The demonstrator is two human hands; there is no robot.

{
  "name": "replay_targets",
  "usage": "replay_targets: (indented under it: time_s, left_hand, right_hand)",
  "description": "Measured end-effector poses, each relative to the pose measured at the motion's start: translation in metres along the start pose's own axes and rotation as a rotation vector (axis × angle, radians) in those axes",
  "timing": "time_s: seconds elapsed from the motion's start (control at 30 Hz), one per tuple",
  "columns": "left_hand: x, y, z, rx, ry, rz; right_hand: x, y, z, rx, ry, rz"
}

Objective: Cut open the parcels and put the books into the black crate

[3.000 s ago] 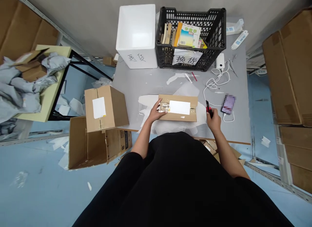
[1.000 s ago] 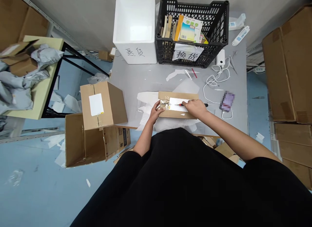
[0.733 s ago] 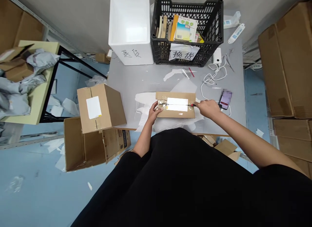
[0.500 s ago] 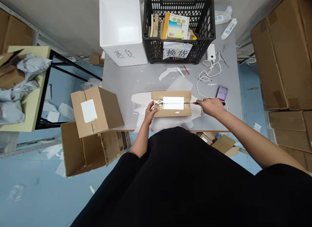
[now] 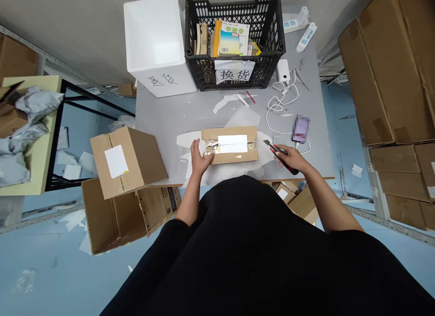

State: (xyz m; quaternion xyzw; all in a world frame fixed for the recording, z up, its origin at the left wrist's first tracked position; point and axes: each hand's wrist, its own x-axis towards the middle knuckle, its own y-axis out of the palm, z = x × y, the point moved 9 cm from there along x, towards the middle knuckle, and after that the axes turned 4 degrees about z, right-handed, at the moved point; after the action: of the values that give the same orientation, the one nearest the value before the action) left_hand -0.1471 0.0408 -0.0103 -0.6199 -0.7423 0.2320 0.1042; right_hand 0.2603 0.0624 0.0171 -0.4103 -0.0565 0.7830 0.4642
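Main hazard sits along the box's long seam: a flat brown cardboard box (image 5: 228,131) lies on a crumpled white plastic sheet (image 5: 224,173) at the near edge of a grey worktable (image 5: 170,126), its clear packing tape (image 5: 210,147) running beside a white paper label (image 5: 232,144). The left hand (image 5: 200,157) is open, palm down and fingers spread, pressing the box's left end, directly in line with that seam, so a blade slipping along the tape could reach those fingers. The slick sheet underneath might let the box skid under a hard push, and a deep stroke could damage whatever lies inside. The right hand (image 5: 290,160) is closed around the black grip of a red-and-black utility knife (image 5: 281,155), blade exposed and angled up and left, its tip just beside the box's right end, not touching. A careless swing of that arm could nick the white charging cable (image 5: 282,107) or the blurred phone (image 5: 301,129) beyond it. Right arm bent at the elbow, wrist turned inward; left arm reaches forward, nearly straight, over the table edge. A black plastic crate (image 5: 234,0) of books stands well beyond, clear of the blade.
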Motion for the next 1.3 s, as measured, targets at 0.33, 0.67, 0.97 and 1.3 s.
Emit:
replay_targets:
  time_s: [0.33,0.67,0.97,1.3]
  left_hand:
    - [-0.016,0.112,-0.099,0.656,0.477,0.326]
    - [-0.015,0.120,-0.090,0.616,0.466,0.330]
    - [-0.012,0.123,-0.089,0.630,0.459,0.324]
    - [-0.012,0.126,-0.087,0.731,0.451,0.338]
  right_hand:
    - [0.031,0.027,0.007,0.599,-0.103,0.057]
    - [0.036,0.034,0.004,0.597,-0.145,0.085]
    - [0.031,0.032,0.008,0.445,-0.159,0.128]
    - [0.015,0.042,-0.002,0.340,-0.142,0.164]
